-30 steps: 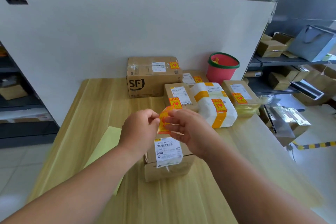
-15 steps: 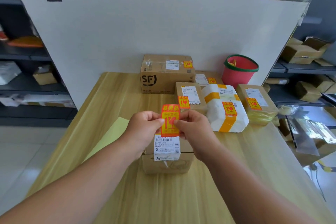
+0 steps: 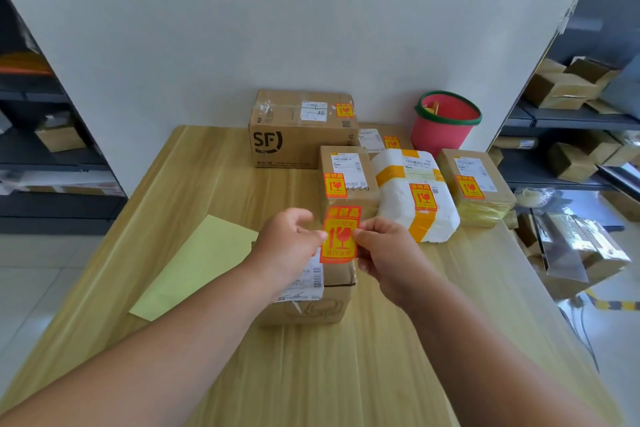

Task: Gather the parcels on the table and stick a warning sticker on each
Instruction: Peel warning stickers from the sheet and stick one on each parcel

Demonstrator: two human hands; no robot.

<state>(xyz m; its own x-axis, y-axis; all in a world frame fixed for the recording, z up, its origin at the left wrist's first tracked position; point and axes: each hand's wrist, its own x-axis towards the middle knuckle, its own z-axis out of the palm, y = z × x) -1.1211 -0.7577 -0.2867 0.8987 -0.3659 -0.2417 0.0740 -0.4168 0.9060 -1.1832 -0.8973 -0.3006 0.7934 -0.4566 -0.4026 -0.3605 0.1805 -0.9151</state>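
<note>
An orange and yellow warning sticker (image 3: 340, 235) is held flat between my left hand (image 3: 289, 246) and my right hand (image 3: 384, 250), each pinching one side edge. Right below it sits a small brown parcel (image 3: 311, 302) with a white shipping label, partly hidden by my left hand. Behind stand several parcels that each carry a sticker: a large SF box (image 3: 299, 128), a small brown box (image 3: 346, 177), a white wrapped parcel (image 3: 414, 191), a flat brown parcel (image 3: 476, 180) and a low box (image 3: 375, 140) at the back.
A pale green backing sheet (image 3: 194, 267) lies on the wooden table (image 3: 311, 374) to the left. A red bucket with a green rim (image 3: 445, 123) stands at the back right against a white board (image 3: 277, 35). Shelves with boxes flank both sides.
The sticker went from curled between my fingers to stretched flat and facing me above the small parcel. My view has shifted, so the parcels sit further right in frame.
</note>
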